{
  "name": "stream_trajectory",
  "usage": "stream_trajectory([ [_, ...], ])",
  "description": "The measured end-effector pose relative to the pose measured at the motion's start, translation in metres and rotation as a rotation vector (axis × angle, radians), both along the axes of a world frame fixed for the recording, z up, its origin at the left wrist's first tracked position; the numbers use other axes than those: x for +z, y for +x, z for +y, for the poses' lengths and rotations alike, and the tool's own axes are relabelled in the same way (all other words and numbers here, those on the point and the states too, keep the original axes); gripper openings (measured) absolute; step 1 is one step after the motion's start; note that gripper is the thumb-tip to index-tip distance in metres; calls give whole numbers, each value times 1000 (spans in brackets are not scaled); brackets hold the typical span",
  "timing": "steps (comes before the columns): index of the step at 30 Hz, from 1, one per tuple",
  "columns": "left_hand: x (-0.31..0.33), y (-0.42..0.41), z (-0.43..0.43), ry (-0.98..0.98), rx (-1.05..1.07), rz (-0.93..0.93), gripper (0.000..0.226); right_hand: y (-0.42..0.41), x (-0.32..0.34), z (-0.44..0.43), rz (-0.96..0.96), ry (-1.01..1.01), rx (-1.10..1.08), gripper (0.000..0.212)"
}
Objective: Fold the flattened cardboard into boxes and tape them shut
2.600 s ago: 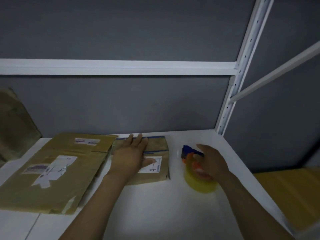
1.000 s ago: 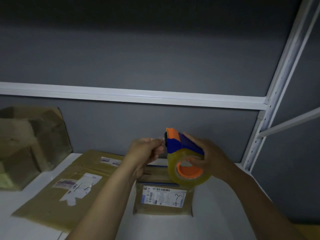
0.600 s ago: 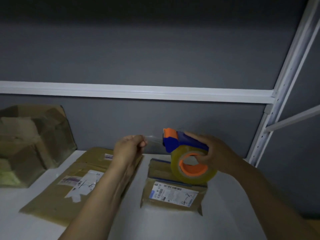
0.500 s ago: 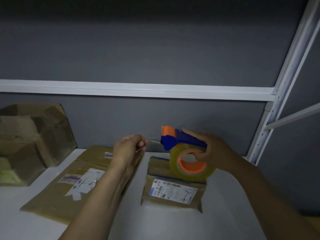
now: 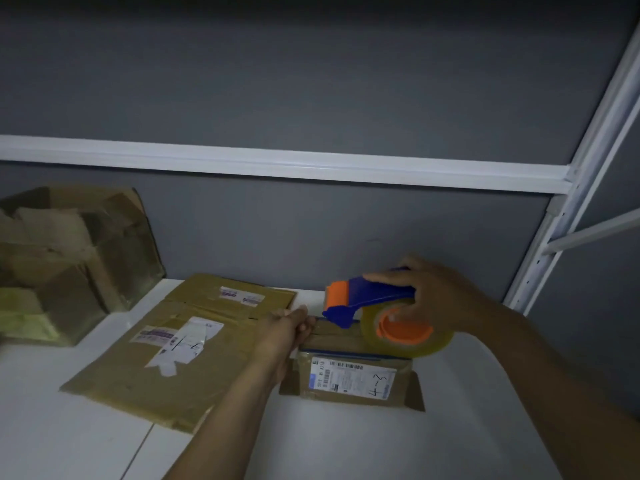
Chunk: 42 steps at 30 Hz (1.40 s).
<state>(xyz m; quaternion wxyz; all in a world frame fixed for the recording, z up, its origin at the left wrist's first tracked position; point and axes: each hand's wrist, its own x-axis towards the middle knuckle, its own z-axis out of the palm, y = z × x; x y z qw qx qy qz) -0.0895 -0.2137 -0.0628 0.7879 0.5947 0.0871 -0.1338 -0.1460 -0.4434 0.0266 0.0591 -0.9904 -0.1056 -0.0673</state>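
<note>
Head view: the right grip (image 5: pixel 436 299) was closed round a blue-and-orange tape dispenser (image 5: pixel 374 303), held just above a small box (image 5: pixel 353 375) on the white counter (image 5: pixel 346 445). The left grip (image 5: pixel 284 329) was curled at the box's upper left edge; whether it pinched anything could not be told. Flattened cardboard (image 5: pixel 166 368) lay just left of the box.

I have one head view, close above the white table (image 5: pixel 346 448), facing forward and down at the grey wall (image 5: pixel 311 81) filling the upper frame; seemingly tilted slightly.
</note>
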Motion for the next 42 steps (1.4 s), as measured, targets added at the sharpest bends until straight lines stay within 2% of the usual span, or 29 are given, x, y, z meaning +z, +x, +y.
stream_trajectory([
  [8,-12,-4,3,83,4,-11,23,-6,3,7,21,-129,-16,59],
  [12,-13,-5,2,112,34,3,14,-7,3,13,36,-166,-12,60],
  [16,-23,-4,5,399,76,-81,16,-5,3,30,43,-237,32,58],
  [20,-37,-4,10,290,43,72,11,2,0,45,34,-265,67,60],
  [24,-45,-3,10,208,66,96,14,7,-2,50,32,-280,71,58],
  [27,-53,-3,11,202,-37,60,18,10,-3,50,49,-284,77,59],
  [30,-54,0,14,185,-129,68,31,12,-4,51,57,-303,87,57],
  [33,-46,4,15,250,-178,79,41,14,-4,54,72,-315,93,56],
  [36,-48,2,21,415,-352,111,55,15,-4,54,86,-295,86,55],
  [37,-52,-1,21,513,-357,78,57,15,-4,54,95,-291,81,56],
  [39,-63,-6,19,627,-182,-213,48,16,-4,52,95,-285,78,57],
  [41,-67,-16,12,469,-105,-494,44,18,-4,51,84,-279,73,56],
  [42,-65,-21,9,395,-188,-520,47,18,-4,50,79,-275,72,56],
])
